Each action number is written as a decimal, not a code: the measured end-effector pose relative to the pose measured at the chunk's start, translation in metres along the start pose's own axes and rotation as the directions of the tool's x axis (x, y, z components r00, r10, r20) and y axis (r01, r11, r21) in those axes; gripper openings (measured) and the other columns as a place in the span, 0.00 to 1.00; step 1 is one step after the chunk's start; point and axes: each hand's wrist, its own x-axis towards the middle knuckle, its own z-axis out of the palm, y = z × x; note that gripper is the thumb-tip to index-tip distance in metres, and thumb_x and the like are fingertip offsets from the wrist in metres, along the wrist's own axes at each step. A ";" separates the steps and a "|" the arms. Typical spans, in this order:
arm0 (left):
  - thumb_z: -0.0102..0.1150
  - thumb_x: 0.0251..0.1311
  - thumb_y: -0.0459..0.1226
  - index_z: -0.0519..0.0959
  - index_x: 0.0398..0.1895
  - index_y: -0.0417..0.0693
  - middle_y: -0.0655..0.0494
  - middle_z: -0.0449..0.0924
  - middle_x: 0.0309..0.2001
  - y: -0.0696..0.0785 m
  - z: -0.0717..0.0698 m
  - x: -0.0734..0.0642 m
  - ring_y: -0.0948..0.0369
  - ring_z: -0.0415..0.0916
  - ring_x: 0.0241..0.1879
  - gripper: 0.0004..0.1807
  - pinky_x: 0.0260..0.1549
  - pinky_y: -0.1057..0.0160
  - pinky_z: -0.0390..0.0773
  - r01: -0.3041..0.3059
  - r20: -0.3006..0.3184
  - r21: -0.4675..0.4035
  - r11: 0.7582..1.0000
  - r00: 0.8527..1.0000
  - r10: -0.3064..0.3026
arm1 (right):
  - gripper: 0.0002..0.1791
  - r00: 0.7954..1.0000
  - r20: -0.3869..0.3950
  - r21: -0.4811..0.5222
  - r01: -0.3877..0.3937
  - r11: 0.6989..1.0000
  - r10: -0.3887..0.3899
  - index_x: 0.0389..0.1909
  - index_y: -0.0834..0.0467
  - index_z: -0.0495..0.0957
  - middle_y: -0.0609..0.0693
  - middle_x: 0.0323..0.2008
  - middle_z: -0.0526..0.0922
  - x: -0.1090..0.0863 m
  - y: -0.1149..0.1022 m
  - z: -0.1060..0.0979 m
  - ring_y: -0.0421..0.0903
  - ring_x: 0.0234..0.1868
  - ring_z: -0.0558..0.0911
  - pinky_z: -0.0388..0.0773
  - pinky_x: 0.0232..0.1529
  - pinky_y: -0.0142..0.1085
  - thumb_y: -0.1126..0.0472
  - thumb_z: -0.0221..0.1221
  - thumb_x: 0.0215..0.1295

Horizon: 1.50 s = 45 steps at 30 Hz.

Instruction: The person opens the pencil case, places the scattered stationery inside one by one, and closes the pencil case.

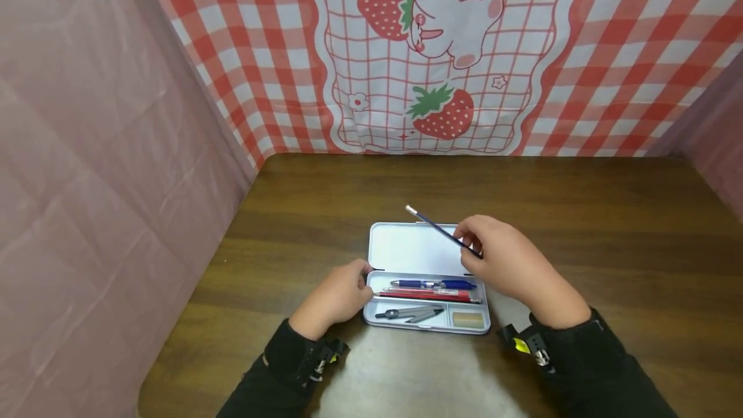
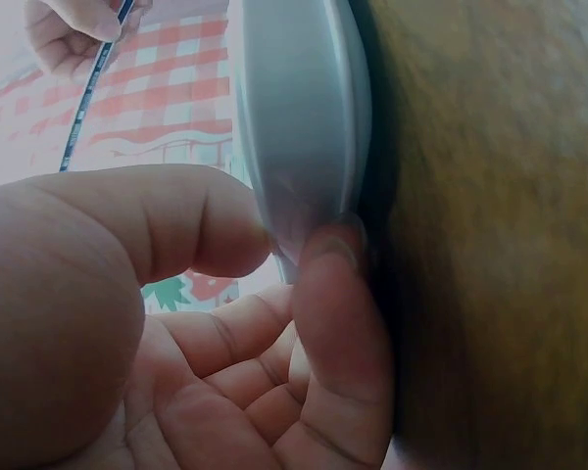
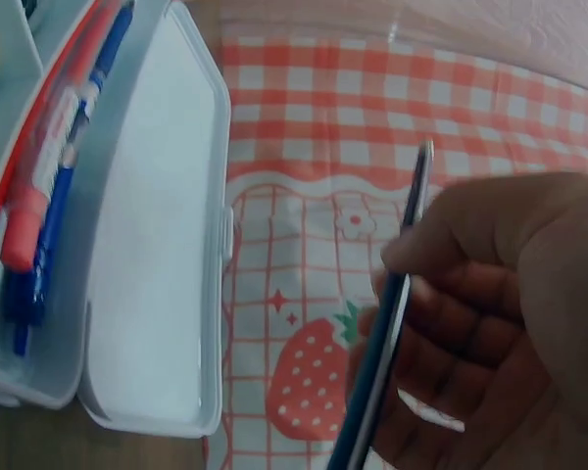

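Observation:
My right hand (image 1: 505, 257) pinches a dark blue pencil (image 1: 438, 228) above the raised lid of a white pencil case (image 1: 406, 247). The pencil slants, its pale eraser end pointing up and to the left. At the case's left end, my left hand (image 1: 342, 289) grips the wall between thumb and finger, close over the table. Inside the upper compartment lie a blue pen (image 1: 458, 284), a red pen (image 3: 39, 186) and a red-and-black pencil (image 1: 406, 296). Below them, a grey compass (image 1: 397, 313) shares a compartment with another slim grey piece. A tan eraser (image 1: 467, 320) fills the small right compartment.
The case lies open on a brown wooden table (image 1: 313, 211). Behind the far edge hangs a red-and-white checked cloth (image 1: 278, 50) with strawberry prints. Pink fabric (image 1: 116, 179) drapes down the left side, and more hangs at the right.

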 end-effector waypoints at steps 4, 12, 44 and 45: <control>0.59 0.68 0.35 0.76 0.57 0.42 0.53 0.76 0.32 0.000 -0.001 0.001 0.57 0.74 0.28 0.16 0.28 0.58 0.73 0.005 0.006 0.001 1.000 1.000 -0.005 | 0.12 0.995 0.070 -0.032 0.069 0.997 -0.066 0.47 0.57 0.81 0.47 0.37 0.79 0.000 -0.007 0.007 0.45 0.37 0.76 0.81 0.41 0.42 0.66 0.68 0.64; 0.60 0.67 0.35 0.76 0.56 0.42 0.54 0.76 0.31 0.001 -0.001 0.000 0.57 0.73 0.27 0.16 0.27 0.58 0.73 -0.003 -0.001 0.002 1.000 1.000 0.003 | 0.10 0.975 0.149 -0.082 0.176 0.981 -0.163 0.46 0.56 0.84 0.44 0.37 0.81 0.003 -0.010 0.026 0.42 0.36 0.76 0.78 0.40 0.41 0.65 0.68 0.65; 0.60 0.67 0.35 0.77 0.56 0.42 0.54 0.76 0.30 -0.001 0.002 0.001 0.58 0.73 0.26 0.16 0.27 0.59 0.72 -0.010 -0.007 0.013 1.000 1.000 0.010 | 0.07 0.946 0.318 -0.231 0.135 0.964 -0.056 0.44 0.56 0.86 0.44 0.34 0.81 0.004 -0.016 0.061 0.42 0.35 0.76 0.80 0.46 0.44 0.66 0.66 0.67; 0.60 0.67 0.35 0.77 0.56 0.42 0.54 0.75 0.30 -0.001 0.002 0.001 0.58 0.73 0.26 0.16 0.26 0.59 0.72 -0.011 -0.007 0.013 1.000 1.000 0.011 | 0.07 0.947 0.316 -0.228 0.136 0.964 -0.059 0.43 0.56 0.87 0.44 0.34 0.80 0.004 -0.016 0.061 0.42 0.35 0.76 0.80 0.46 0.44 0.66 0.66 0.67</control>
